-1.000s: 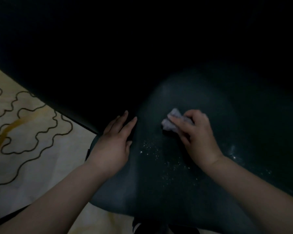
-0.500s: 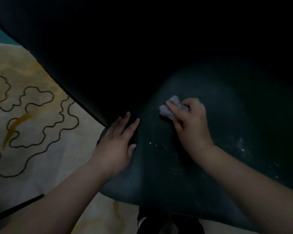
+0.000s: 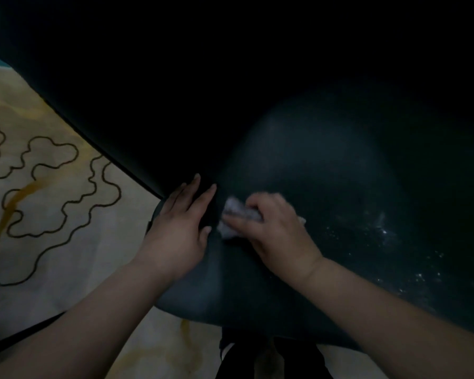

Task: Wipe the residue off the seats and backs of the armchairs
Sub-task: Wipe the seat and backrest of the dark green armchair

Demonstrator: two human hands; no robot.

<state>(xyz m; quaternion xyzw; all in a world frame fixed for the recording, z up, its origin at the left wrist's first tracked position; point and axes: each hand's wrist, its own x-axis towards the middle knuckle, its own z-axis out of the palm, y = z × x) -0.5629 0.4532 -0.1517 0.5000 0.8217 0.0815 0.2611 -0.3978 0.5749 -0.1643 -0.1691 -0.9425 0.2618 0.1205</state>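
Dark teal upholstery, smooth, leather-like as far as the dim light lets one judge: the armchair seat (image 3: 298, 170) fills the middle and right of the head view, bulging toward the camera, its front edge low in the frame. Behind and above it the chair back is nearly black, detail lost. A crumpled pale cloth (image 3: 237, 214) lies pressed on the left part of the seat. The right hand (image 3: 274, 231) grips it, fingers curled over the wad and bearing down; a corner of cloth pokes out past the knuckles on the far side. The left hand (image 3: 179, 228) rests flat just beside it, fingers straight and together, holding nothing, tips reaching into the crease where seat meets the dark side panel; thumb near the cloth, whether touching cannot be told. White specks of residue (image 3: 381, 233) scatter over the right portion of the seat, thickest in a bright smear, thinner toward the front edge. Around the cloth itself the surface looks clean, though shadow may hide fine grit. Judgement: early to middle of the job on this seat; the left side looks dealt with, the right side plainly remains, and the back is too dark to assess. No other armchair in view. Outward: a cream carpet (image 3: 66, 242) with looping black outlines and ochre streaks lies on the left and beneath the seat's front edge.
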